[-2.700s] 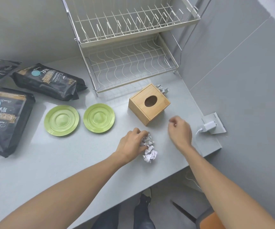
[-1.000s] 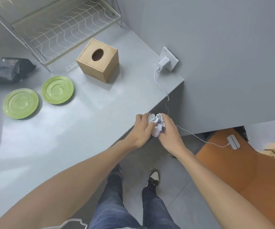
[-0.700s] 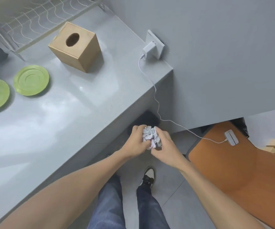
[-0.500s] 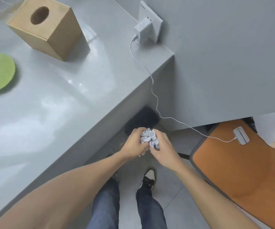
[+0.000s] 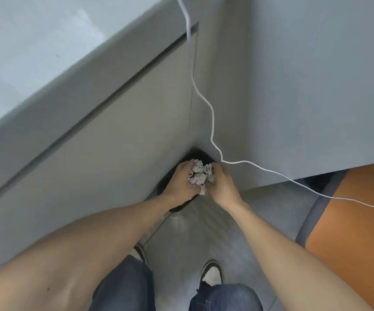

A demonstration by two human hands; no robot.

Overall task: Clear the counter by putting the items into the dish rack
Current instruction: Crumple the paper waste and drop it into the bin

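My blue-jeaned legs [image 5: 125, 286] and a black-and-white sneaker [image 5: 210, 273] stand nearest on the grey tiled floor [image 5: 188, 239], seen from above as I lean down beside the counter. Beyond them my two bare forearms converge: my left hand [image 5: 178, 182] and right hand [image 5: 222, 184] are both closed around one wad of crumpled white paper [image 5: 200, 173], cupping it from either side, fingers curled in, neither hand clearly the nearer to it. The wad is roughly round, with no long axis to speak of. It sits directly above a dark, round opening [image 5: 197, 154], which I take to be a black bin tucked in the far corner where the grey cabinet front [image 5: 105, 149] meets the grey side wall [image 5: 305, 90]; what little rim shows lies just beyond and below my knuckles. That vertical line-up is what the next move depends on, I judge: spreading both hands should drop the paper straight in. A thin white charging cable [image 5: 204, 102] hangs down the corner just right of my right hand and trails off right toward an orange seat [image 5: 356, 232]; it may snag. The pale grey countertop [image 5: 35, 48] fills the far left; the dish rack is out of view.
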